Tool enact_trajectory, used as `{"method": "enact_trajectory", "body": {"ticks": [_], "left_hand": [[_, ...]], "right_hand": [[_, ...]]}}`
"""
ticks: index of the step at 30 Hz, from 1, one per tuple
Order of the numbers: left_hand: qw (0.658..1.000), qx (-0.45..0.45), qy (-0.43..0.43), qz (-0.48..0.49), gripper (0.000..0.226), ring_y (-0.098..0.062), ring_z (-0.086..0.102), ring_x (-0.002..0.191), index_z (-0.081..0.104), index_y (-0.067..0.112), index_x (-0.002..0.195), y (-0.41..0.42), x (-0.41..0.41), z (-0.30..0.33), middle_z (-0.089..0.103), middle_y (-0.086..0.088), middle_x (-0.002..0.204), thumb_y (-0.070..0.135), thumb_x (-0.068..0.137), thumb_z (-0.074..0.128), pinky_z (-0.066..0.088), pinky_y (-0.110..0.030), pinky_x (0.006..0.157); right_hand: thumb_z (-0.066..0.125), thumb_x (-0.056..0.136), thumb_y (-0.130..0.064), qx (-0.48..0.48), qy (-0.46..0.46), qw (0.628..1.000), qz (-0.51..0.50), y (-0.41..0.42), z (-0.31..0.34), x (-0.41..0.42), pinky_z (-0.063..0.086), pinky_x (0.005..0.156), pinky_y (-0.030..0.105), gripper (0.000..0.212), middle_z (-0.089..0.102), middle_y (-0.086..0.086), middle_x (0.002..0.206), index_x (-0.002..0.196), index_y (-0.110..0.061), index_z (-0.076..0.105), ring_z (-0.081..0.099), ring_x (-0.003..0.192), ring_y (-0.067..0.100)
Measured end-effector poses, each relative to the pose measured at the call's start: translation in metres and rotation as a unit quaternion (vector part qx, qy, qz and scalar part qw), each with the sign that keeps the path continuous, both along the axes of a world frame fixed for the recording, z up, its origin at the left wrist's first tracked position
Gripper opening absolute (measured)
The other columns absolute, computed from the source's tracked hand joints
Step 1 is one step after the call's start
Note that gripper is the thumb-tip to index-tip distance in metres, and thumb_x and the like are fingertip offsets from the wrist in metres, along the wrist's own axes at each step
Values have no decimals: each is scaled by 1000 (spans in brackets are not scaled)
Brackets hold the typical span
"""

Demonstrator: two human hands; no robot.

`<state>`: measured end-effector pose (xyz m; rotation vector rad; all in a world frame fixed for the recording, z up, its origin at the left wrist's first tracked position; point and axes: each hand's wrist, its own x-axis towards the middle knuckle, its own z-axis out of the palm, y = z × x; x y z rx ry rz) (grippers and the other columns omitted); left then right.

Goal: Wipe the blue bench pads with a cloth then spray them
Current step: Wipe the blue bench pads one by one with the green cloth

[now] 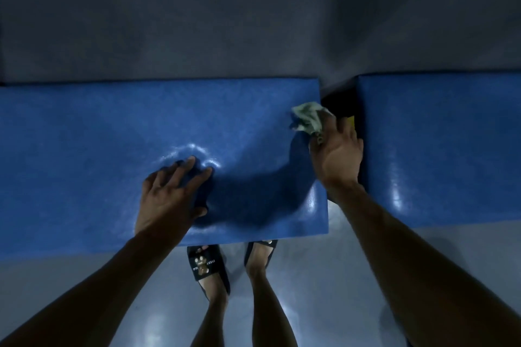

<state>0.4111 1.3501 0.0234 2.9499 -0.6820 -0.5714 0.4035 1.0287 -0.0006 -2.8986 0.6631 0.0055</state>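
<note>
A view straight down from the person's head onto 2 blue bench pads set side by side against a grey wall [253,22], in dim light.

On the left lies the large blue pad [84,155], filling most of the width. The left hand [169,197] rests flat on it near the middle, fingers spread and straight, pressing hard enough to dimple the vinyl; it grasps nothing and seems to brace the body.

Below the pad's front edge, 2 feet in black slide sandals [207,265] stand on a pale glossy floor [310,290].

Further right, at the pad's right edge, the right hand [338,149] holds a crumpled pale green cloth [307,117], fingers curled around it. The cloth sits on the far right corner of the large pad, just beside a dark gap [341,98] between the pads. Something small and yellow shows in that gap; what it is cannot be told.

At the far right sits the second blue pad [437,149], untouched by either hand.

The step in hand looks like wiping, at the edge of the large pad. The next move likely calls for carrying the cloth across the gap to the second pad. No spray bottle is in view, so spraying appears not yet begun.
</note>
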Motion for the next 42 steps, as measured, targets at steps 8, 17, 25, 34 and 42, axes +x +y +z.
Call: {"method": "enact_trajectory", "body": {"ticks": [8, 17, 25, 34, 42], "left_hand": [[1000, -12, -13, 0, 94, -42, 57, 113, 63, 28, 126, -2, -1, -1, 58, -9, 137, 35, 39, 97, 42, -51, 93], [1000, -10, 10, -7, 100, -41, 53, 120, 52, 34, 133, 0, -1, -6, 54, -7, 142, 40, 43, 95, 39, -52, 97], [1000, -14, 13, -1, 94, -40, 55, 117, 62, 31, 129, 0, 1, -6, 56, -7, 140, 38, 42, 96, 41, -51, 95], [999, -18, 28, -3, 92, -39, 53, 123, 59, 31, 132, -2, 0, -6, 53, -5, 143, 39, 47, 94, 40, -52, 98], [1000, -18, 21, 4, 93, -37, 50, 125, 58, 32, 133, 0, -2, -11, 52, -5, 144, 39, 48, 94, 36, -49, 99]], "right_hand": [[66, 75, -24, 22, -47, 934, 353, 110, -14, -22, 37, 76, 39, 55, 62, 14, 113, 129, -18, 58, 57, 89, 34], [56, 84, -25, 28, -3, 997, -71, 25, -6, 41, 47, 72, 43, 49, 55, 19, 110, 131, -15, 54, 58, 90, 40], [61, 82, -26, 9, -55, 942, 331, 71, -10, 49, 48, 68, 37, 46, 64, 15, 111, 127, -21, 63, 62, 80, 35], [56, 93, -27, 120, 44, 974, -189, -19, -10, 55, 46, 82, 43, 36, 48, 19, 124, 124, -8, 53, 56, 105, 41], [57, 90, -21, 104, -50, 978, -172, 12, -6, 71, 43, 71, 34, 33, 50, 18, 118, 121, -8, 57, 58, 95, 39]]}}
